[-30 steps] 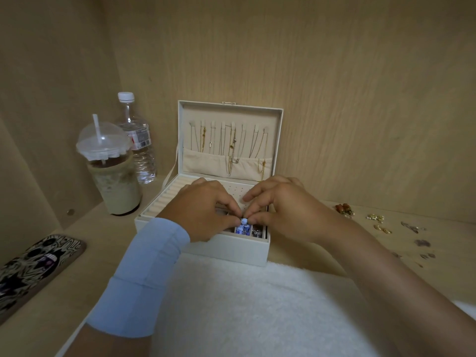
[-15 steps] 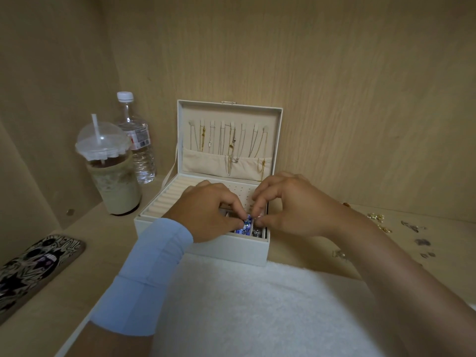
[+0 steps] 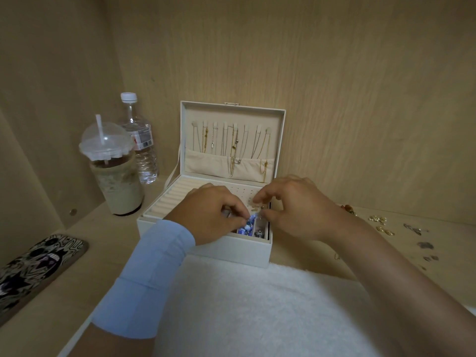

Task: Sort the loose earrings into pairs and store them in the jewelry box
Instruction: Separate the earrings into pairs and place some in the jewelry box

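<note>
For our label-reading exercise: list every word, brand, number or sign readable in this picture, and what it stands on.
No text can be read.
Water bottle label: red mark and barcode, too small and blurred.
Patterned case: drawing only, no legible words.
Jewelry box and iced drink cup: no text visible.

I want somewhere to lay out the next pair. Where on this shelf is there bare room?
The white towel in front of the jewelry box is bare; so is the shelf between iced drink and patterned case. Right of the box, loose earrings crowd it.
</note>
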Tool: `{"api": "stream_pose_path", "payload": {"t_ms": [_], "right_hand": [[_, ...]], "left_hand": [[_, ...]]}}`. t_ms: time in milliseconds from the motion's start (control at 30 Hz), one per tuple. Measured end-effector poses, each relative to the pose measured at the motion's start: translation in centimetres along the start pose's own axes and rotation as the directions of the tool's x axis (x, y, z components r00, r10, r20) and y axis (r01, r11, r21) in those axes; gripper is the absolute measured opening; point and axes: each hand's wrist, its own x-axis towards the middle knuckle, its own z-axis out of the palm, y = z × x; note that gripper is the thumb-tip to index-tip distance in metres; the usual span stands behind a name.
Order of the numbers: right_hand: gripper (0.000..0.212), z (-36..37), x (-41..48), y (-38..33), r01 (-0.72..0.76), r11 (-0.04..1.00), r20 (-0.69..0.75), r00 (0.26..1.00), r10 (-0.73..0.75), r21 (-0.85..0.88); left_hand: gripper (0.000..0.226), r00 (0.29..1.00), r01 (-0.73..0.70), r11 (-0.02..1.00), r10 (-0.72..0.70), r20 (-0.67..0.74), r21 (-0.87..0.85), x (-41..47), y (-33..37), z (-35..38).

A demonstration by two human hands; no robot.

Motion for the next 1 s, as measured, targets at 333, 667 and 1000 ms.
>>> {"api": "stream_pose_path", "payload": {"t_ms": [333, 667, 1000], "right_hand": [[0.006, 0.3, 0.1, -0.2, 0.075, 0.99, 0.043, 0.996, -0.08, 0.116], [0.012, 0.3, -0.2, -1.4, -0.056, 0.954, 0.062, 0.997, 0.04, 0.293], [0.015, -1.7, 0.4, -1.5, -0.229, 0.44, 0.049, 0.922, 0.384, 0.868]], "left_hand": [[0.01, 0.996, 0.052, 0.996, -0.057, -0.073, -0.068, -0.1, -0.3, -0.3], [0.018, 0.995, 0.054, 0.997, -0.058, -0.085, -0.046, 0.0, -0.3, -0.2], [0.019, 0.999, -0.015, 1.0, 0.015, -0.052, 0.012, -0.1, 0.5, -0.2]]}}
